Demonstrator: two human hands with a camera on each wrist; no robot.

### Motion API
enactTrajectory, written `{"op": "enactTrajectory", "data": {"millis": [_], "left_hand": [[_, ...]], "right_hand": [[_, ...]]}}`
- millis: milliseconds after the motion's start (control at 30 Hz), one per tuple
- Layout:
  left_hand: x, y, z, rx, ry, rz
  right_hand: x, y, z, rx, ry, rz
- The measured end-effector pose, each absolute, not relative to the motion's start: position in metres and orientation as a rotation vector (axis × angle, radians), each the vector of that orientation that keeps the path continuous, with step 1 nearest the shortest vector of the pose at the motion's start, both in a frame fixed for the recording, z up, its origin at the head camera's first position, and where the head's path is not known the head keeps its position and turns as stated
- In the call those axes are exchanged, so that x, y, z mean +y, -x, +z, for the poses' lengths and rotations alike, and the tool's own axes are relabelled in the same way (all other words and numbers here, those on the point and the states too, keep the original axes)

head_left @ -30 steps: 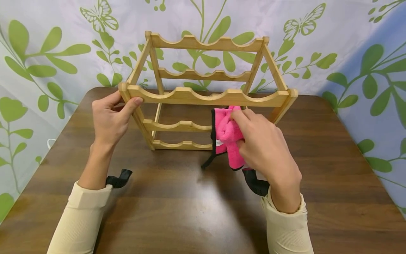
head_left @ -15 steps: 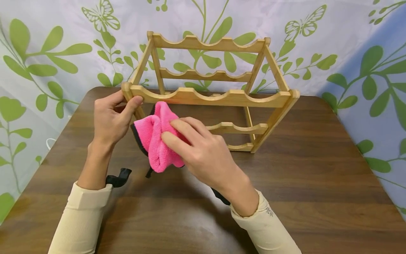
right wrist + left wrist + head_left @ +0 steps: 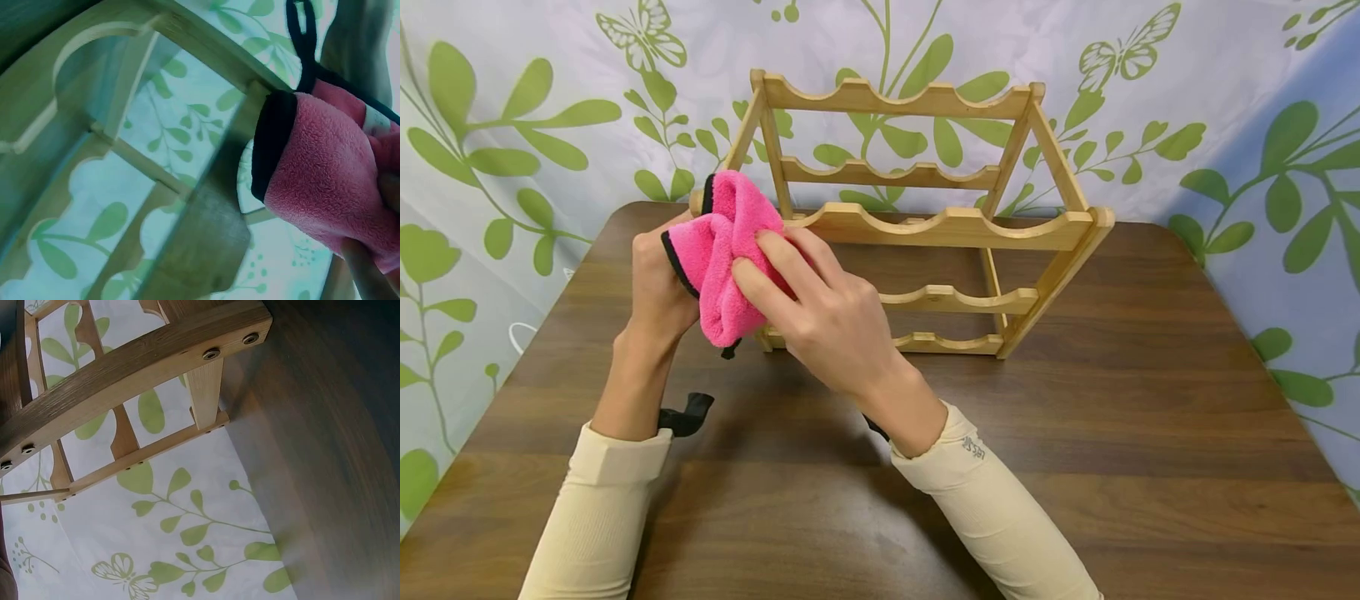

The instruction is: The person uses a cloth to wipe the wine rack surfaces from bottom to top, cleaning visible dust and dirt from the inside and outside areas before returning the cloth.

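Note:
A slatted wooden wine rack (image 3: 955, 229) with scalloped rails stands on the table; its end frame (image 3: 144, 369) fills the upper left wrist view. At its front left corner my left hand (image 3: 658, 283) holds the post, fingertips hidden behind a pink cloth. My right hand (image 3: 827, 321) pinches that bunched, fluffy cloth (image 3: 730, 242), which has black edging. The cloth covers the left end of the top front rail in the head view. In the right wrist view the cloth (image 3: 319, 162) shows a small white label and a black hanging loop beside the rack's wood.
Under the rack lies a brown wood-grain table (image 3: 1112, 467). Behind it hangs a white backdrop (image 3: 1225, 158) printed with green leaves and butterflies. A black curved piece (image 3: 688, 414) sits at the left wrist. A thin white loop (image 3: 520, 336) shows at the table's left edge.
My right hand has carried the cloth leftward from the rack's right half, then up to the top left corner. My left hand has stayed at that corner and is now partly covered.

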State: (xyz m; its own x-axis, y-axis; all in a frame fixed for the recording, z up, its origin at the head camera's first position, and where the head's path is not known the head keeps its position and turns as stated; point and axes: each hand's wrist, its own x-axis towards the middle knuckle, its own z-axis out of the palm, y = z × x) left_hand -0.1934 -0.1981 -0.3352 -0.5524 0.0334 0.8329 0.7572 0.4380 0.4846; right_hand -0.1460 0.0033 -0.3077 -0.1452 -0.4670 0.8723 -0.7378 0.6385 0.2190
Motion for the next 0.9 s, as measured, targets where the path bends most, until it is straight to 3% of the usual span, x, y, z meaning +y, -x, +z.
{"op": "enactTrajectory", "data": {"millis": [233,900], "left_hand": [[-0.194,0.19,-0.329,-1.973,0.551,-1.13],[-0.195,0.188,-0.33,-2.005,0.571,-1.234]], "right_hand": [[0.008,0.155,-0.306,-1.846,-0.964,0.41],[0.027,0.151,-0.312,-1.81,-0.833,0.448]]}}
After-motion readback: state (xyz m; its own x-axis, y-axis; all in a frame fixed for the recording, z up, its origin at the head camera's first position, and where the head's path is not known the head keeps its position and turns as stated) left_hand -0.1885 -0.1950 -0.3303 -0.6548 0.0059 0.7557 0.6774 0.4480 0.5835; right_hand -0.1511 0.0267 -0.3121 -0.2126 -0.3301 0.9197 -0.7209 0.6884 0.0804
